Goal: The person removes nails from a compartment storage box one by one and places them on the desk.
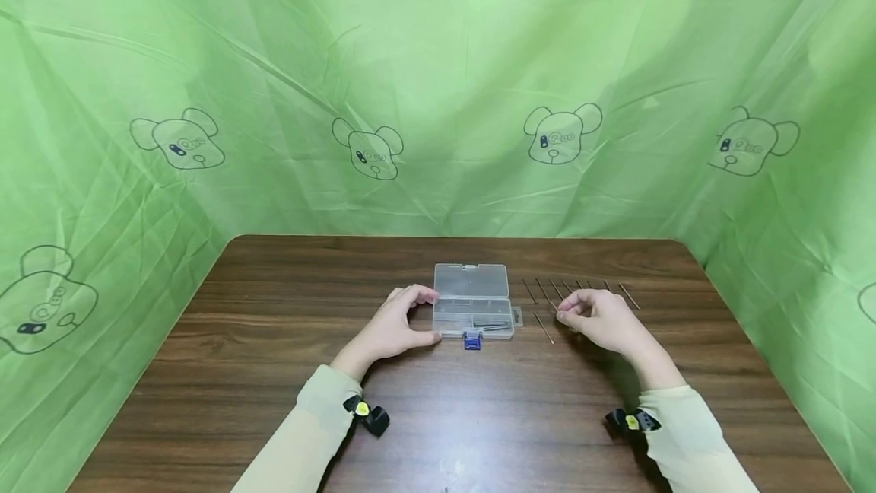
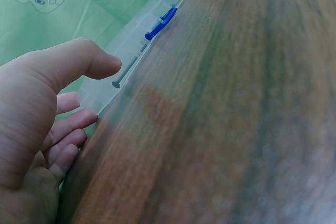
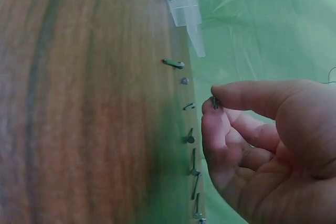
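A clear plastic box (image 1: 452, 327) lies on the table with its lid (image 1: 471, 281) folded back and a blue latch (image 1: 472, 342) at the front. Several nails (image 1: 493, 326) lie in its right front compartment. My left hand (image 1: 393, 326) holds the box's left end, thumb at the front corner and fingers towards the back. Right of the box, my right hand (image 1: 602, 318) pinches a nail (image 3: 214, 103) between thumb and index finger. One loose nail (image 1: 544, 328) lies between box and right hand. Other nails (image 1: 629, 297) lie in a spaced row behind the hand.
The brown wooden table (image 1: 274, 326) extends around the box. Green cloth (image 1: 452, 196) with printed bear heads hangs behind and at both sides. A clear hanging tab (image 1: 517, 316) sticks out from the box's right end.
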